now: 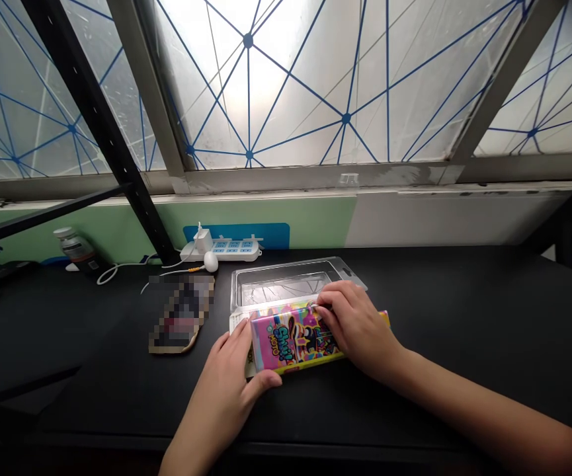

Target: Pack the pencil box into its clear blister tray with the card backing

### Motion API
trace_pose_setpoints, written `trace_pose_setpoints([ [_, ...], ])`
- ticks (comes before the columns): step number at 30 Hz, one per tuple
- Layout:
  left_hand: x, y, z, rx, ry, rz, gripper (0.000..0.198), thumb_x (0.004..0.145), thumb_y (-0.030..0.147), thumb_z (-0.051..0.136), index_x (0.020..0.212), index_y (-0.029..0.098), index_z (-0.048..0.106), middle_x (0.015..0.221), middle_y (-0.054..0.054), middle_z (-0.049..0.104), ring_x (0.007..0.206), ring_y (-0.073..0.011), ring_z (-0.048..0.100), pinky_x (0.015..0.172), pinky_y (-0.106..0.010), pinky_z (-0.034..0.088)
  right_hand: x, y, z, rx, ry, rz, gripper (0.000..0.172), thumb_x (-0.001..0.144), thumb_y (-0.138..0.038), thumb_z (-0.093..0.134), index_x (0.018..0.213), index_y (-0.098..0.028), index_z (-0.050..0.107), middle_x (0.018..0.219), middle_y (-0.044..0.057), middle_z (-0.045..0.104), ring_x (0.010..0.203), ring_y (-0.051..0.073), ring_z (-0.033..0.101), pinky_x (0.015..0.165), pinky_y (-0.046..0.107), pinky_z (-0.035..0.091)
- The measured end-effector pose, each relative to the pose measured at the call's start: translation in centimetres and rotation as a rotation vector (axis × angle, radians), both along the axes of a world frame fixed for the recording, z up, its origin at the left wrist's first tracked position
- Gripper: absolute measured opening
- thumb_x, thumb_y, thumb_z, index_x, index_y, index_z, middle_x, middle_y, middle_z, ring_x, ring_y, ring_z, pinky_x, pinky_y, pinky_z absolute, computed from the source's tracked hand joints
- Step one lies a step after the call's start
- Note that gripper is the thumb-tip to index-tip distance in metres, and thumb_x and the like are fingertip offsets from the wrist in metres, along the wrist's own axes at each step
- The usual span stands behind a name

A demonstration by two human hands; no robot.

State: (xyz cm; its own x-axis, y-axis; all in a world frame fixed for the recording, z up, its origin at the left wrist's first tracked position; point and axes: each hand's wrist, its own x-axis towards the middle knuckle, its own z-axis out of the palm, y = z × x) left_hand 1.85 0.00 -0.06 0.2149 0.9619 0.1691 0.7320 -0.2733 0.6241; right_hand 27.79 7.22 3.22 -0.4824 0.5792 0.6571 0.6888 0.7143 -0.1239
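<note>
On the black bench (464,317), the left hand (223,390) grasps one end of a pink printed package (288,338), thumb on its near edge, while the right hand (358,327) grips the other end. The package overlaps a clear plastic tray (290,283). Beyond stands a white power strip (221,250), below frosted windows (248,86).

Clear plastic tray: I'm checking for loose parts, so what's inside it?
The clear tray shows only creased, shiny plastic in its hollow. Its front part is hidden under the printed card, gripped by the left hand and right hand.
</note>
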Motion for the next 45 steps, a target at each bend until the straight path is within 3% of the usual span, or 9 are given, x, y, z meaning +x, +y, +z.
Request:
trace_pose_setpoints([
  [4, -1.1, -0.3, 0.1, -0.058, -0.035, -0.065, 0.078, 0.101, 0.070, 0.014, 0.163, 0.024, 0.026, 0.167, -0.008, 0.032, 0.155, -0.0299, 0.026, 0.126, -0.054, 0.016, 1.7, -2.0, 1.4, 0.127, -0.030, 0.183, 0.014, 0.100, -0.017, 0.053, 0.111, -0.024, 0.056, 0.096, 0.006, 0.068, 0.088, 0.022, 0.063, 0.089, 0.042, 0.050],
  [9, -1.6, -0.2, 0.7, -0.107, 0.010, -0.049, 0.080, 0.099, 0.073, 0.017, 0.164, 0.026, 0.020, 0.168, -0.005, 0.025, 0.155, -0.0337, 0.021, 0.124, -0.058, 0.020, 6.7, -4.8, 1.8, -0.185, -0.079, 0.377, 0.019, 0.102, -0.039, 0.053, 0.114, -0.027, 0.062, 0.100, 0.008, 0.070, 0.093, 0.025, 0.067, 0.094, 0.045, 0.053],
  [12, -1.7, 0.1, 0.6, -0.155, 0.102, -0.040, 0.079, 0.100, 0.070, 0.032, 0.164, 0.025, 0.018, 0.168, -0.005, 0.021, 0.155, -0.0369, 0.018, 0.123, -0.061, 0.022, 10.3, -5.3, 0.5, -0.450, -0.118, 0.265, 0.048, 0.089, -0.055, 0.069, 0.129, -0.029, 0.062, 0.135, 0.015, 0.062, 0.122, 0.034, 0.063, 0.097, 0.046, 0.056],
  [17, -1.9, 0.2, -0.5, -0.129, 0.165, -0.015, 0.075, 0.102, 0.060, 0.042, 0.164, 0.028, 0.017, 0.168, -0.004, 0.022, 0.154, -0.0382, 0.019, 0.121, -0.062, 0.026, 13.7, -5.0, -2.7, -0.717, -0.091, -0.045, 0.096, 0.079, -0.051, 0.080, 0.160, -0.039, 0.029, 0.167, 0.010, 0.031, 0.145, 0.041, 0.042, 0.109, 0.054, 0.049],
  [22, -2.3, -0.1, -1.7, -0.095, 0.138, 0.032, 0.067, 0.104, 0.051, 0.043, 0.164, 0.029, 0.020, 0.166, -0.005, 0.027, 0.153, -0.0389, 0.021, 0.118, -0.062, 0.033, 13.8, -4.1, -4.5, -0.712, 0.014, -0.053, 0.071, 0.092, -0.050, 0.065, 0.157, -0.039, 0.038, 0.161, 0.006, 0.044, 0.147, 0.038, 0.041, 0.115, 0.059, 0.040],
  [28, -2.5, -0.7, -1.4, -0.109, 0.034, 0.059, 0.058, 0.107, 0.050, 0.033, 0.163, 0.034, 0.023, 0.166, 0.000, 0.030, 0.153, -0.0353, 0.021, 0.118, -0.057, 0.036, 13.1, -3.7, -3.6, -0.751, 0.192, -0.122, 0.042, 0.095, -0.054, 0.059, 0.132, -0.036, 0.065, 0.140, 0.006, 0.067, 0.128, 0.034, 0.062, 0.104, 0.050, 0.054],
  [36, -2.5, -0.6, -1.9, -0.082, -0.093, 0.069, 0.060, 0.107, 0.054, 0.027, 0.163, 0.033, 0.025, 0.166, -0.002, 0.033, 0.154, -0.0322, 0.026, 0.121, -0.058, 0.031, 12.4, -3.9, -3.6, -0.720, 0.205, -0.169, 0.053, 0.094, -0.054, 0.060, 0.142, -0.031, 0.054, 0.141, 0.008, 0.066, 0.125, 0.031, 0.065, 0.104, 0.044, 0.055],
  [40, -2.4, -0.5, -2.0, -0.082, -0.018, 0.080, 0.073, 0.101, 0.059, 0.046, 0.164, 0.034, 0.020, 0.167, -0.006, 0.032, 0.151, -0.0375, 0.030, 0.116, -0.062, 0.037, 12.1, -3.7, -4.4, -0.656, 0.036, -0.215, 0.077, 0.088, -0.060, 0.065, 0.155, -0.031, 0.040, 0.153, 0.011, 0.054, 0.137, 0.037, 0.053, 0.110, 0.056, 0.049],
  [45, -2.0, -0.4, -1.8, 0.052, 0.084, 0.083, 0.087, 0.091, 0.052, 0.066, 0.163, 0.037, 0.019, 0.161, -0.007, 0.045, 0.143, -0.0391, 0.046, 0.110, -0.060, 0.047, 11.3, -3.5, -4.6, -0.659, 0.015, -0.213, 0.073, 0.093, -0.061, 0.056, 0.157, -0.027, 0.040, 0.154, 0.013, 0.052, 0.138, 0.038, 0.051, 0.110, 0.059, 0.047],
])
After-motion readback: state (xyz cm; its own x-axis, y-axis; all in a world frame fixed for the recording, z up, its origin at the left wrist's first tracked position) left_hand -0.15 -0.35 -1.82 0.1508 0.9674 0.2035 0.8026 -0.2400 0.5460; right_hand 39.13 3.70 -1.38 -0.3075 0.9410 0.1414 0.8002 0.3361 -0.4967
